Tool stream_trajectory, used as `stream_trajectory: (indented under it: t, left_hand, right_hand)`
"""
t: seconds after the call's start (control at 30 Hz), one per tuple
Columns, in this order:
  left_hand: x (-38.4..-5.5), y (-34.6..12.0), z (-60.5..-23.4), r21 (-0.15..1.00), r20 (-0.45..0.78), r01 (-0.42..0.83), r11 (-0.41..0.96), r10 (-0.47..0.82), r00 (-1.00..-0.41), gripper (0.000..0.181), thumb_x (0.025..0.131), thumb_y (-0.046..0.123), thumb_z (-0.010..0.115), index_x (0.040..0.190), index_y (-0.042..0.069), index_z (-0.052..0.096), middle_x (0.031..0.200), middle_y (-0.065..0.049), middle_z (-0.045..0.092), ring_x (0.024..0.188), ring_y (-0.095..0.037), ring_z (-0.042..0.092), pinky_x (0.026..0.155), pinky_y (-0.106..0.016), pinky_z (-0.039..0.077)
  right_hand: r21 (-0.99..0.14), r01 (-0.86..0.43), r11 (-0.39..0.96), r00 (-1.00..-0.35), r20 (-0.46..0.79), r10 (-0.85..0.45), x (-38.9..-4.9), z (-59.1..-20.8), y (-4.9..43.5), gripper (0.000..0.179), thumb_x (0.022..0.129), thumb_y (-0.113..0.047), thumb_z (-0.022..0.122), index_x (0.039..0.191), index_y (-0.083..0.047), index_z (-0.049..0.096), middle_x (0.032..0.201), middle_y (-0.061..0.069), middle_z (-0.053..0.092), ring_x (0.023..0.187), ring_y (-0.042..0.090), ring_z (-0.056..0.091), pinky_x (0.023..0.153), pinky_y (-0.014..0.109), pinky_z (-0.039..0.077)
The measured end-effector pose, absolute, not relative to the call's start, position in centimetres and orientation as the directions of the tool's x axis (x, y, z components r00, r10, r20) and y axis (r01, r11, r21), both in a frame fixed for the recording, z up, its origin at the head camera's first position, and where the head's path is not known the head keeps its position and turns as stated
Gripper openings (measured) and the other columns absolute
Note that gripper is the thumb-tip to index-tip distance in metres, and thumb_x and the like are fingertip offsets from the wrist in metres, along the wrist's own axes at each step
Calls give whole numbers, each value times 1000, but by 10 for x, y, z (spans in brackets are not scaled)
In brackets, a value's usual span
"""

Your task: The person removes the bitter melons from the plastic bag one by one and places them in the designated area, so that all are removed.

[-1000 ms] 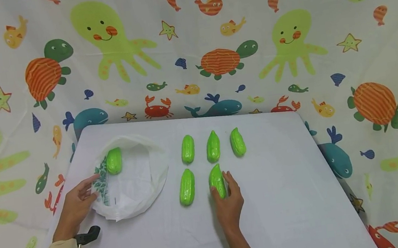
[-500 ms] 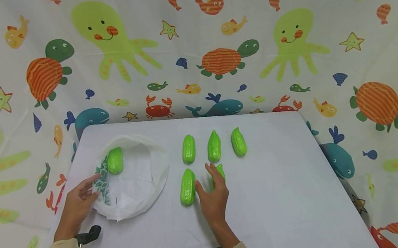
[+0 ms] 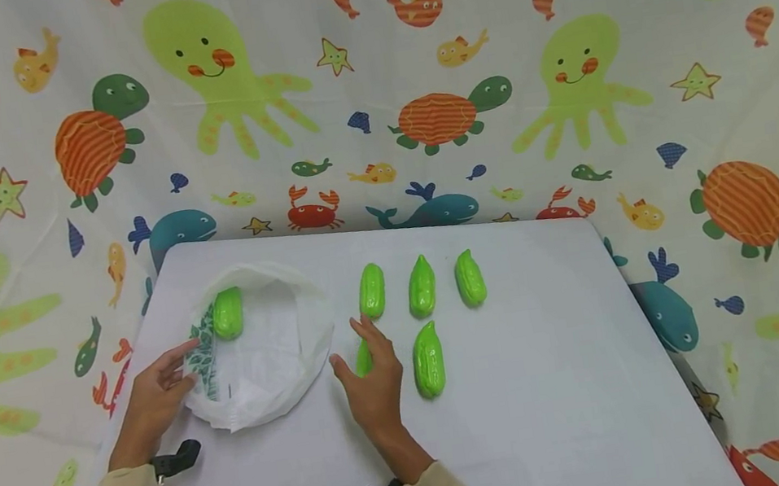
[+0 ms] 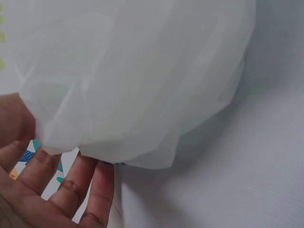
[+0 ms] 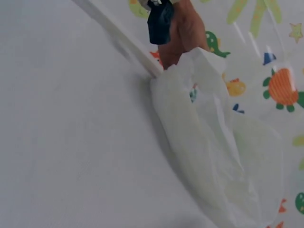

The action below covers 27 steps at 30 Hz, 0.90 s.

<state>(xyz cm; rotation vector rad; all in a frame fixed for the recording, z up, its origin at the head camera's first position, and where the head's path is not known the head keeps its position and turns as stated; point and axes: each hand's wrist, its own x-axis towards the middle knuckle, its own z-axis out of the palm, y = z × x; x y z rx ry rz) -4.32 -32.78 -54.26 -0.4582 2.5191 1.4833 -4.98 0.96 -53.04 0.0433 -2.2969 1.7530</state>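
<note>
My left hand [image 3: 158,396] grips the left rim of a white plastic bag [image 3: 270,398], thumb on one side and fingers on the other. The bag stands with its mouth wide, showing a green leafy print inside. One glossy green gourd-like vegetable [image 3: 227,313] lies in it. My right hand [image 3: 375,388], fingers spread, hovers around another green vegetable [image 3: 364,359] in the front row and hides most of it. To its right lies a matching vegetable [image 3: 428,361]. In the left wrist view, the fingers [image 4: 76,185] sit against the bag's edge.
Behind my right hand, a back row holds three more green vegetables, the left one [image 3: 371,290], the middle one [image 3: 421,286] and the right one [image 3: 470,278]. Everything rests on a white-covered table [image 3: 563,384]. A sea-animal print curtain [image 3: 343,3] hangs behind and beside it.
My right hand has moved left, from the front-right green vegetable to the front-left one, leaving the former in place. My left hand stays at the bag's rim.
</note>
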Motion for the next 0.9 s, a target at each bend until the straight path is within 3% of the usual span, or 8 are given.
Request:
stream_trajectory:
  t: [0.17,0.27,0.5,0.67,0.9]
  left_hand:
    - [-43,-329,-543,820,-308,-353,451,-171,-936,60,110,16,54,167,15,36,173,-25,29,152,-58,34,117,-75,37]
    - [-43,-328,-541,821,-306,-352,449,-174,-936,60,110,15,54,167,15,36,173,-25,30,152,-58,34,117,-75,37]
    - [-42,-326,-538,824,-293,-344,450,-181,-939,60,109,16,55,166,14,38,172,-25,31,152,-58,34,117,-76,36]
    - [-41,-326,-538,826,-289,-339,450,-179,-941,60,108,14,56,166,15,38,171,-26,32,152,-59,35,117,-76,37]
    - [-42,-327,-541,829,-295,-342,442,-175,-939,60,109,15,56,166,16,37,171,-27,32,151,-59,35,116,-76,37]
  right_hand:
    - [-944,-199,263,-971,226,77,-50,-523,-14,61,91,-14,83,148,-24,63,159,0,56,151,20,50,123,55,44]
    - [-947,-198,252,-975,217,52,-51,-519,-27,62,90,-15,84,148,-26,63,159,-3,56,151,18,50,123,54,44]
    - [-936,-230,267,-973,228,-38,-59,-514,-55,62,92,-18,83,150,-22,62,160,2,55,150,21,51,122,53,45]
    - [-928,-239,286,-971,224,-82,-65,-512,-72,63,92,-18,84,150,-22,61,161,-4,54,149,17,51,123,47,46]
    - [-908,-264,326,-964,247,-93,-77,-511,-93,63,90,-17,86,148,-19,63,158,0,58,145,17,55,120,43,49]
